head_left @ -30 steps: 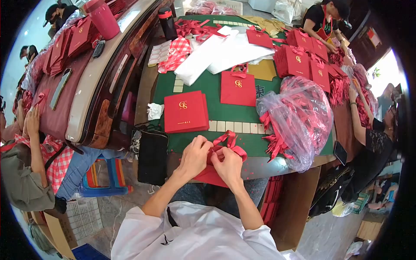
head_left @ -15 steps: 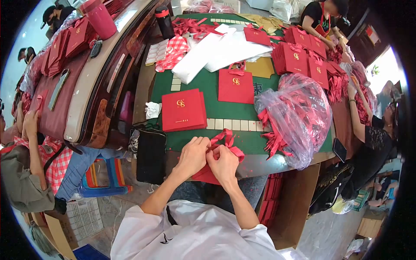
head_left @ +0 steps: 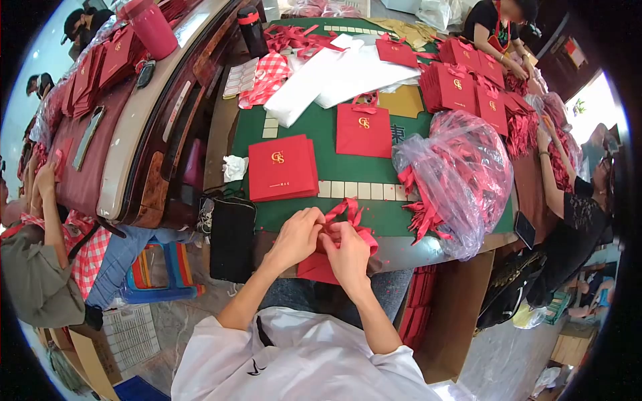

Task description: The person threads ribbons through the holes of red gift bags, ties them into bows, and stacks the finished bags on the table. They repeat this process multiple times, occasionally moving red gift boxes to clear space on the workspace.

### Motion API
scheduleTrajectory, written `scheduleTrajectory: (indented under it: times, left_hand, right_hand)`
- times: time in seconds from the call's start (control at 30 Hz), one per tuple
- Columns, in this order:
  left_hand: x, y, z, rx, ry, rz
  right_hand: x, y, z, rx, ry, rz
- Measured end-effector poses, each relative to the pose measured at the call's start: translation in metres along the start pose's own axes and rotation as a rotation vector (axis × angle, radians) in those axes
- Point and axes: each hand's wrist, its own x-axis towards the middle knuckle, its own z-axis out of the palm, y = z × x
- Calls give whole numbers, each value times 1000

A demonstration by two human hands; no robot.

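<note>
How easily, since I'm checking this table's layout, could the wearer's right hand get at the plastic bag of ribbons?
Yes, probably easily: the plastic bag lies nearby on the table, with nothing bulky between it and the right hand, though that hand would likely have to leave the red ribbon first.

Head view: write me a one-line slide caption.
Left hand and right hand hold red ribbon at a green-topped table, a red bag beyond.

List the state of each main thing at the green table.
Red ribbon: looped, held by left hand and right hand
Stack of red gift bags: piled
Clear plastic bag: bulging with red ribbons
Black bottle: upright, capped
Tissue: crumpled
Smartphone: screen dark
Cardboard box: open
Black pouch: lying flat, zip state unclear
</note>
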Motion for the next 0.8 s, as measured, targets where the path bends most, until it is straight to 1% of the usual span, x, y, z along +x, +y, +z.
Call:
scheduleTrajectory:
  times: [0.03,0.1,0.3,0.4,0.47,0.5,0.57,0.63,0.67,0.7,0.77,0.8]
  left_hand:
    - [1,0,-1,-36,1,-16]
    - [1,1,0,-75,-3,-33]
    - [0,1,0,-75,-10,-28]
    - [1,-1,0,-85,53,33]
    - [1,7,-4,-114,21,-43]
    - [0,7,-4,-115,21,-43]
    - [-1,6,-3,-118,-15,-77]
    - [-3,12,-5,-72,5,-34]
    - [-3,15,-6,-26,26,8]
    - [-3,16,-7,-27,25,9]
    - [-4,17,-10,0,1,102]
    - [-5,16,-9,0,-2,101]
  right_hand:
    - [0,2,-1,0,-1,-1]
    - [-1,7,-3,-42,-50,-71]
    - [3,7,5,-49,-35,-63]
    - [6,2,-6,22,-66,-69]
    - [12,-7,-17,40,-31,-101]
    - [16,-9,-21,58,6,-135]
    - [22,-2,-26,62,-8,-128]
    - [27,8,-27,-109,-152,-138]
    - [29,10,-28,-81,-258,-64]
    - [33,14,-30,-81,-257,-63]
    - [42,27,-32,82,-468,-76]
    - [45,34,-32,116,-558,-13]
